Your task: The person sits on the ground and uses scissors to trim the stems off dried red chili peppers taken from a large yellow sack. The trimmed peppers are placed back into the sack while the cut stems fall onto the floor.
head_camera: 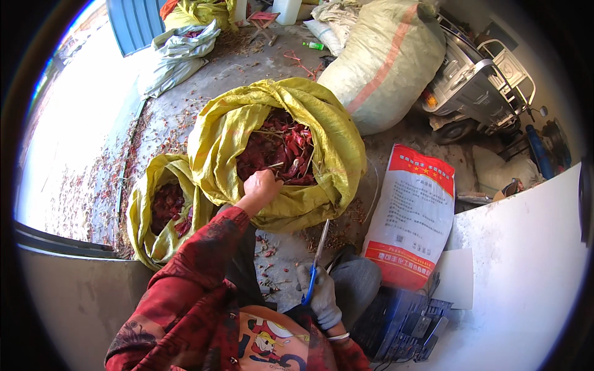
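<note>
A large yellow woven sack (343, 134) with a rolled-down rim stands before me, filled with dried red chili peppers (290, 150). My bare left hand (263, 186) reaches over its near rim, knuckles up, against the peppers. Its fingertips are hidden, so whether they grip a pepper cannot be told. In my gloved right hand (319, 290), close to my lap, is a pair of scissors (320, 250) with blue handles, blades pointing away from me and seemingly together. Left of the large sack is a smaller yellow sack (139, 218), also holding red peppers (168, 204).
A bulging white sack (385, 69) leans behind on the right, beside a cargo tricycle (478, 88). A red-and-white printed bag (410, 213) lies at right, near a dark blue plastic crate (394, 320). A pale sack (176, 60) and folding stool (263, 21) stand farther back. Pepper scraps litter the floor.
</note>
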A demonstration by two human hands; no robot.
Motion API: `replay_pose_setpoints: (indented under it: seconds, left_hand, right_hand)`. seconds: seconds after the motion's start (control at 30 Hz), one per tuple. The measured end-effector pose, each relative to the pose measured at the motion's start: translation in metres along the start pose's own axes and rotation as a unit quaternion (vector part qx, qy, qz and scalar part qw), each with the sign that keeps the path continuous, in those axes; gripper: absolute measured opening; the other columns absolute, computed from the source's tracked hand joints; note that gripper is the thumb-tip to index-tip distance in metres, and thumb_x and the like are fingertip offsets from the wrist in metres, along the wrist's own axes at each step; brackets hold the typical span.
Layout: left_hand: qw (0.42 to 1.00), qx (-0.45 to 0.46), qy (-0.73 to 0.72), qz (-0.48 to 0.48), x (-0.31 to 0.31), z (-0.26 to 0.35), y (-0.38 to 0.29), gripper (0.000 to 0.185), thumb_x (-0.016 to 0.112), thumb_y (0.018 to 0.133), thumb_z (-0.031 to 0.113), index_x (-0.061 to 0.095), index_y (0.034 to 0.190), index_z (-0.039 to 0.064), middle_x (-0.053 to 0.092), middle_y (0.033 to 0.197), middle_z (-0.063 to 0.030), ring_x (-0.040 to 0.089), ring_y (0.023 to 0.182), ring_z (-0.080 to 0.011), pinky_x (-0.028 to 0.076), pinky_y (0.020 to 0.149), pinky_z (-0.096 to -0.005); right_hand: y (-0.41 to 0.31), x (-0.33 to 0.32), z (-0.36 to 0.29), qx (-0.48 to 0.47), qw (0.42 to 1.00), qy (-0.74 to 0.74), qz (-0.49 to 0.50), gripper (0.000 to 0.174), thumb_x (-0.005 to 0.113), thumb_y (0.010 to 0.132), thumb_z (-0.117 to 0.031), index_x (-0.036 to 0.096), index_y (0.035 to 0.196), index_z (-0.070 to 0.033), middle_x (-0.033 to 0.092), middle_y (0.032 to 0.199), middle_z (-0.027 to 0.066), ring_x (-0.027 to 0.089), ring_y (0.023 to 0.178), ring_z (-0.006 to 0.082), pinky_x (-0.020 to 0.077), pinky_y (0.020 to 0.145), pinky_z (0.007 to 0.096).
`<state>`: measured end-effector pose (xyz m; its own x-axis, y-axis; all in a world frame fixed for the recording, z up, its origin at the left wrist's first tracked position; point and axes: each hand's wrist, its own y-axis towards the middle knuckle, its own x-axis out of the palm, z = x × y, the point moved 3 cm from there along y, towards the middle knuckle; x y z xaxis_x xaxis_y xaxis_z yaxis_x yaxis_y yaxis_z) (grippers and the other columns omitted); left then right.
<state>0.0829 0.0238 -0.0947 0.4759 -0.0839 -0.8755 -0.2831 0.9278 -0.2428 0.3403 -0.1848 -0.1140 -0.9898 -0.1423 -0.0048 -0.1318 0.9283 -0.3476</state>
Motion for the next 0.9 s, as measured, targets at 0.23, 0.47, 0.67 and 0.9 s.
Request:
replay_pose_setpoints:
  seconds: [0.23, 0.47, 0.67, 0.9]
  left_hand:
    - [0.984, 0.054, -0.140, 0.092, 0.012, -0.004, 0.006, 0.031, 0.073, 0.078, 0.029, 0.066, 0.099, 0.008, 0.069, 0.094, -0.0178, 0.067, 0.094, -0.0370, 0.053, 0.079, -0.0459]
    - [0.913, 0.135, -0.381, 0.045, -0.062, -0.005, -0.008, 0.035, 0.077, 0.084, 0.021, 0.061, 0.111, 0.006, 0.062, 0.085, -0.0069, 0.063, 0.075, -0.0166, 0.049, 0.062, -0.0320]
    - [0.805, 0.175, -0.547, -0.147, -0.074, 0.006, -0.084, 0.028, 0.070, 0.093, 0.019, 0.060, 0.115, 0.005, 0.061, 0.078, 0.0019, 0.053, 0.059, -0.0036, 0.039, 0.049, -0.0210]
    - [0.838, 0.224, -0.454, -0.203, -0.063, 0.004, -0.134, 0.022, 0.074, 0.089, 0.018, 0.066, 0.103, 0.003, 0.054, 0.073, 0.0063, 0.048, 0.068, -0.0044, 0.040, 0.058, -0.0251]
  right_hand:
    - [-0.003, -0.001, -0.019, -0.046, 0.991, -0.128, 0.002, 0.025, 0.069, 0.094, -0.022, 0.063, 0.105, -0.001, 0.062, 0.079, -0.0007, 0.058, 0.062, 0.0074, 0.0479, 0.058, 0.0230]
    - [-0.003, 0.004, -0.045, -0.110, 0.983, -0.144, -0.001, 0.027, 0.070, 0.093, -0.023, 0.062, 0.106, -0.001, 0.062, 0.079, 0.0019, 0.059, 0.070, 0.0091, 0.0481, 0.062, 0.0253]
    - [0.003, 0.006, -0.080, -0.235, 0.919, -0.317, 0.020, 0.036, 0.076, 0.086, -0.033, 0.055, 0.092, -0.004, 0.057, 0.073, 0.0106, 0.059, 0.067, 0.0334, 0.0481, 0.065, 0.0428]
    - [-0.005, 0.015, -0.124, -0.252, 0.848, -0.466, 0.027, 0.041, 0.081, 0.072, -0.019, 0.060, 0.104, -0.003, 0.055, 0.076, 0.0078, 0.058, 0.069, 0.0307, 0.0480, 0.067, 0.0421]
